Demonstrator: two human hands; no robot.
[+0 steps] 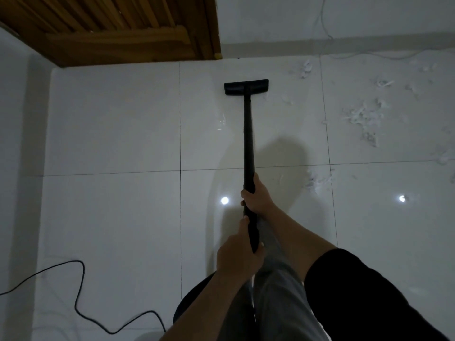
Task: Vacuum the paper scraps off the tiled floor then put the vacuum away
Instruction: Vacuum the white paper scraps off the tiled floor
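Down on the tiled floor, the black vacuum head rests flat near the far edge, by the wooden door. Both hands wrap the black wand: right hand higher, left hand below it. Paper scraps lie toward the floor's right edge. A black cord snakes along the near-left corner. No readable writing shows.
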